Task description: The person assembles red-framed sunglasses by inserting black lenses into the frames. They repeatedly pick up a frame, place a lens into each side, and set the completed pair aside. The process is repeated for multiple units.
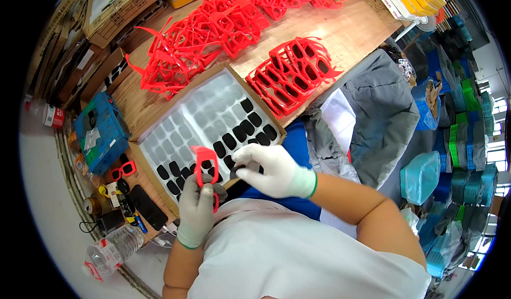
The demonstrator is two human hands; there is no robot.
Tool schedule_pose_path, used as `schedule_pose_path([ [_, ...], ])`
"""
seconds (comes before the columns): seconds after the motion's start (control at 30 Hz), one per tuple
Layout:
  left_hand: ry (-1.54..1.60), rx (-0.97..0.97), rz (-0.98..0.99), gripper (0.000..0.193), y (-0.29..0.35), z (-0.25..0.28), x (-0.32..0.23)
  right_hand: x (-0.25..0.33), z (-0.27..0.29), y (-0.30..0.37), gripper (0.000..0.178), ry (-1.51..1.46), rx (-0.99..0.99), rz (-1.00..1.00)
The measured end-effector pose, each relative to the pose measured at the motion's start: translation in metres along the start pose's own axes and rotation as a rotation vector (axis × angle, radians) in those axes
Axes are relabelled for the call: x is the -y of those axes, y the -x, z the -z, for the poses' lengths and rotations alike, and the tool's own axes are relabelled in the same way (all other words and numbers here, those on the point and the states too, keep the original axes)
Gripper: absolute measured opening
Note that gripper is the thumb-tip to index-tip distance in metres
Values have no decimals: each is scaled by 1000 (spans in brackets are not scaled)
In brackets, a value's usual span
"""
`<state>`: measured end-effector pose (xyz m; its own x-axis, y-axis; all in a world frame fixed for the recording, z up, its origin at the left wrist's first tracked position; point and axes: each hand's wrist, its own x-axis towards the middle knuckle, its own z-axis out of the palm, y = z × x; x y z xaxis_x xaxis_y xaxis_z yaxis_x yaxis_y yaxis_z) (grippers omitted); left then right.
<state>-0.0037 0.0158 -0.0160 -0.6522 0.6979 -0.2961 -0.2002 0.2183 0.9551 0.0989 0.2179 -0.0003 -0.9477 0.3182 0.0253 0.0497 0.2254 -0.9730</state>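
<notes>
Left hand gripping red frame; right hand pinching dark lens beside it. Lens tray beyond mostly emptied; frame piles remaining.

A small assembly workshop: heaps of red plastic glasses frames cover a wooden table, with cardboard boxes stacked alongside.

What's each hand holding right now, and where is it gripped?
The left hand grips a red glasses frame by its lower end. The right hand pinches a small dark lens at its edge between the fingertips.
</notes>
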Motion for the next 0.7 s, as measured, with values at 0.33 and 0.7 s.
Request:
schedule_pose_path([
  [0.33, -168, 78, -84, 25, 6, -16, -4, -1, -27, 17, 19, -45, -216, 80],
  [0.7, -119, 305, -3, 23, 18, -2, -32, 2, -21, 17, 25, -712, 138, -390],
])
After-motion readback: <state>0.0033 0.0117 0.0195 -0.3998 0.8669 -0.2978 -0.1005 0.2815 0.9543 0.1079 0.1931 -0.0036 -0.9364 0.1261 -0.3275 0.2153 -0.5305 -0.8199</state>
